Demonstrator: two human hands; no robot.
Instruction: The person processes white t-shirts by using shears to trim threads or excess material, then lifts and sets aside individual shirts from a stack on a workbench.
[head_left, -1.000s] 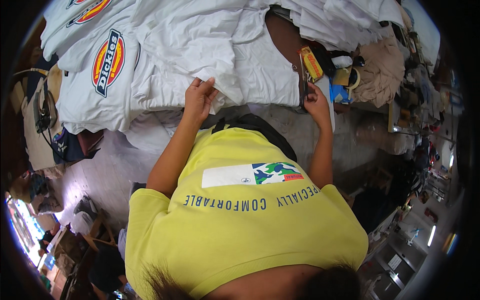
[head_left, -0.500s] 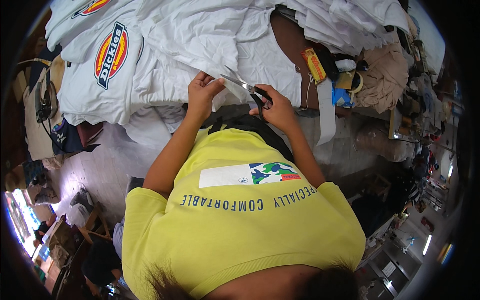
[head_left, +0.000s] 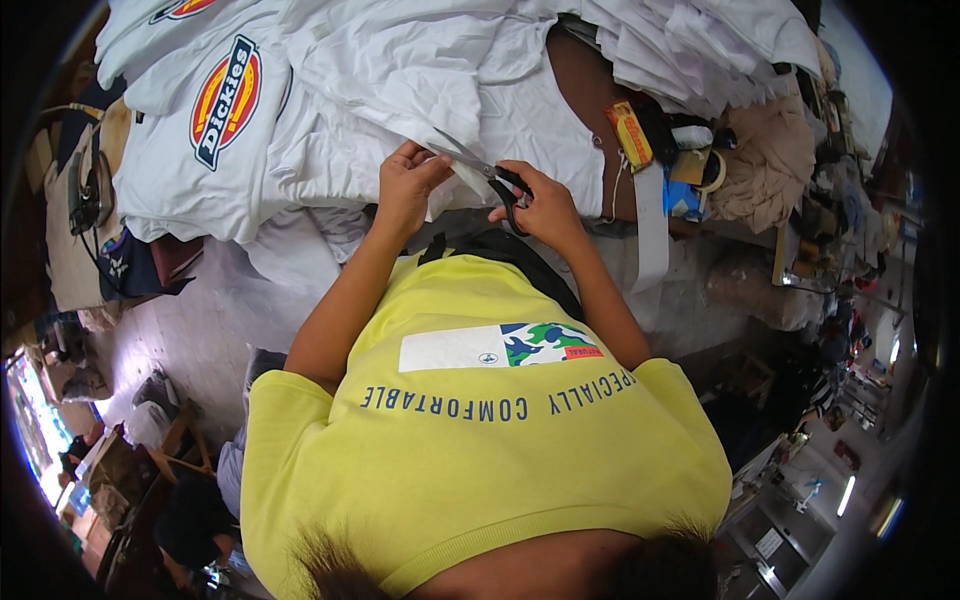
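Note:
White T-shirts (head_left: 330, 110) lie spread over the table, one with a printed emblem (head_left: 226, 102) in red, yellow and dark blue. My left hand (head_left: 408, 187) pinches an edge of the white fabric at the table's near side. In my right hand (head_left: 541, 207) is a pair of scissors (head_left: 486, 170) with black handles, my fingers through the loops. Their blades are parted and point up and left, close to my left fingertips and over the cloth. Whether a blade touches the fabric I cannot tell.
Right of the shirts, on the brown tabletop (head_left: 585, 90), lie a yellow-and-red box (head_left: 629, 136), a roll of tape (head_left: 712, 172) and a beige cloth heap (head_left: 765, 150). A white strip (head_left: 651, 230) hangs off the edge. An iron (head_left: 90, 190) stands far left; more white shirts (head_left: 690, 45) pile up behind.
My right hand and the scissors have shifted slightly left, bringing the blades nearer my left fingertips. The blades look a little wider apart. My left hand stays at the cloth edge.

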